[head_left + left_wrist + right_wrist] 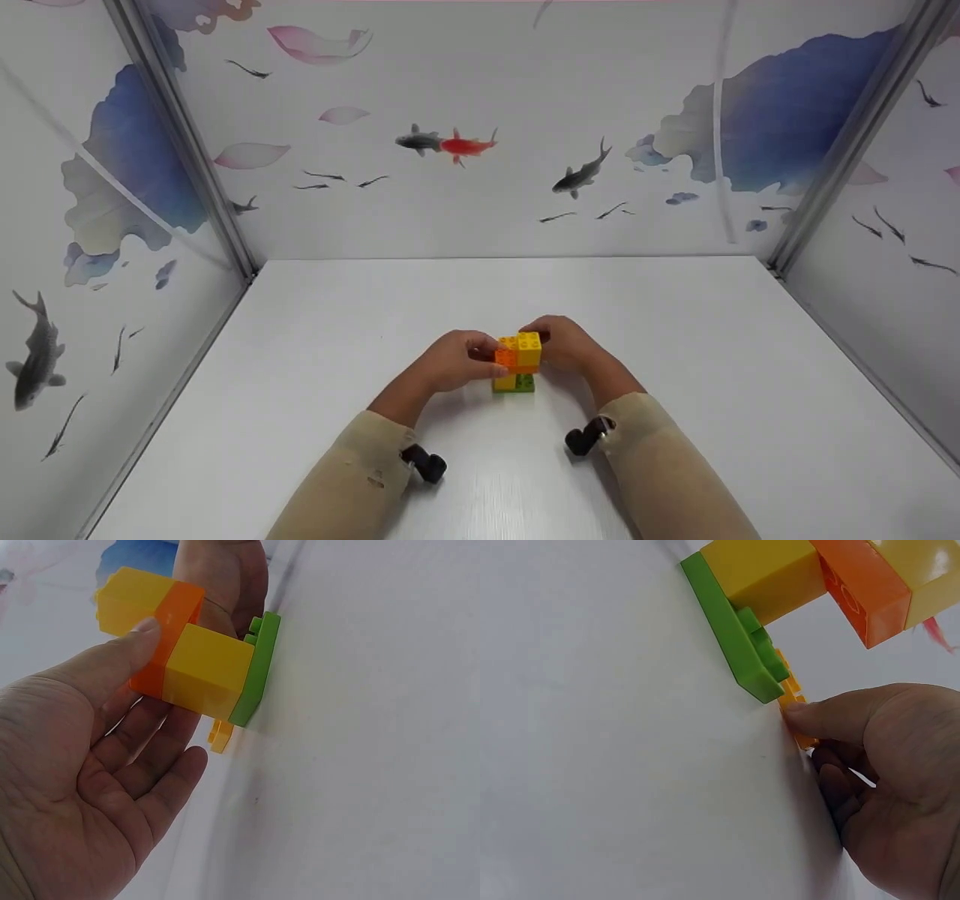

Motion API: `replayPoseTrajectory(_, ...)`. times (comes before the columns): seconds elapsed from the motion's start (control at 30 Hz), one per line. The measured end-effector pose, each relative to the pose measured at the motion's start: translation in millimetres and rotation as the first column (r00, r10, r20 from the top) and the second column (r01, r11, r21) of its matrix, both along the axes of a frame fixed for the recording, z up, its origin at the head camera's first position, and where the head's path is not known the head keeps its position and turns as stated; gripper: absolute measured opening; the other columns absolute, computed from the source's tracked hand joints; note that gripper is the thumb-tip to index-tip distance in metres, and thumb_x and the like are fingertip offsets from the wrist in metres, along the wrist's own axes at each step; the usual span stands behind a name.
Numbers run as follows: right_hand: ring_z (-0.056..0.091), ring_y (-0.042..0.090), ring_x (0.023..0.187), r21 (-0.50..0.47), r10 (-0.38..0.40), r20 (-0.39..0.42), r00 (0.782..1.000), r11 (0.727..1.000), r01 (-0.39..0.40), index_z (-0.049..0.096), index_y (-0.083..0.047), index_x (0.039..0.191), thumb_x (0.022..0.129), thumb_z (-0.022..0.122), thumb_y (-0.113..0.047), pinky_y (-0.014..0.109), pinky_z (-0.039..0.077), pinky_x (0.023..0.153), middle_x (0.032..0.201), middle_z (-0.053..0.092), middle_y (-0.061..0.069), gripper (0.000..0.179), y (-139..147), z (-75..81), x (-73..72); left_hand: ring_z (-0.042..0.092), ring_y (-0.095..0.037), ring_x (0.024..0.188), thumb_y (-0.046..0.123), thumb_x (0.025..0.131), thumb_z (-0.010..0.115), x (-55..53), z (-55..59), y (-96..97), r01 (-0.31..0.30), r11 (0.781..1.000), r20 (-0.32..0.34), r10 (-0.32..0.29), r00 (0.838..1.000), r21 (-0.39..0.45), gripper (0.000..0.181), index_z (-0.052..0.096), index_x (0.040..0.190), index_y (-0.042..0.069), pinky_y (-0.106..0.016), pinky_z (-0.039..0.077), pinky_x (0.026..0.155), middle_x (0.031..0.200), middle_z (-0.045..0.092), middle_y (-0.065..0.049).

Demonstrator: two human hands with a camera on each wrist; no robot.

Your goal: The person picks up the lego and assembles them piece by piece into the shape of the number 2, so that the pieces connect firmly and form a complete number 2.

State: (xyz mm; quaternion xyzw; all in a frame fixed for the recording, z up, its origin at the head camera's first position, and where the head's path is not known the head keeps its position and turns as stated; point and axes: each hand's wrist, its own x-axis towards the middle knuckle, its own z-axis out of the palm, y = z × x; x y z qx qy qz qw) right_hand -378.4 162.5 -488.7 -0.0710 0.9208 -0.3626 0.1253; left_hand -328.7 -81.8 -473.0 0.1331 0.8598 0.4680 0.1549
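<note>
A small stack of toy building bricks stands in front of me, on a green base brick (259, 671). Above the base come a lower yellow brick (210, 667), an orange brick (178, 611) that overhangs it, and yellow on top (529, 349). My left hand (457, 361) grips the stack from the left, thumb on the orange brick's near side and fingers behind. Behind the stack, low by the table, my right hand (568, 345) pinches a thin yellow-orange brick (789, 688) between thumb and fingers. Its end lies close beside the green base in the right wrist view.
The white table (675, 322) spreads around both hands. White panels printed with fish and petals stand at the back (480, 202) and sides, joined by grey metal posts (184, 142). Black wrist cameras (426, 463) sit on both sleeves.
</note>
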Motion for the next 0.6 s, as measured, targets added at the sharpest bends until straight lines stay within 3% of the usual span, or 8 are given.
replayPoseTrajectory(0.23, 0.063, 0.029, 0.128, -0.036, -0.022, 0.006, 1.000, 0.999, 0.022, 0.073, -0.020, 0.137, 0.100, 0.075, -0.016, 0.047, 0.053, 0.116, 0.140, 0.068, 0.005, 0.038, 5, 4.6, 0.1, 0.067, -0.019, 0.114, 0.039, 0.091, 0.087, -0.1, 0.4, 0.8, -0.005, 1.000, 0.000, 0.005, 1.000, -0.022, 0.029, 0.078, 0.116, 0.027, -0.041, 0.059, 0.107, 0.122, 0.073, 0.006)
replayPoseTrajectory(0.6, 0.064, 0.028, 0.126, -0.030, 0.023, -0.080, 0.996, 0.999, -0.026, 0.074, -0.021, 0.136, 0.100, 0.077, -0.017, 0.046, 0.056, 0.113, 0.136, 0.070, 0.004, 0.037, 17, 27.0, 6.7, 0.067, -0.017, 0.113, 0.039, 0.092, 0.086, 0.5, -0.7, -0.5, 0.000, 1.000, -0.010, -0.001, 1.000, -0.020, 0.028, 0.079, 0.119, 0.034, -0.040, 0.058, 0.104, 0.121, 0.074, 0.010)
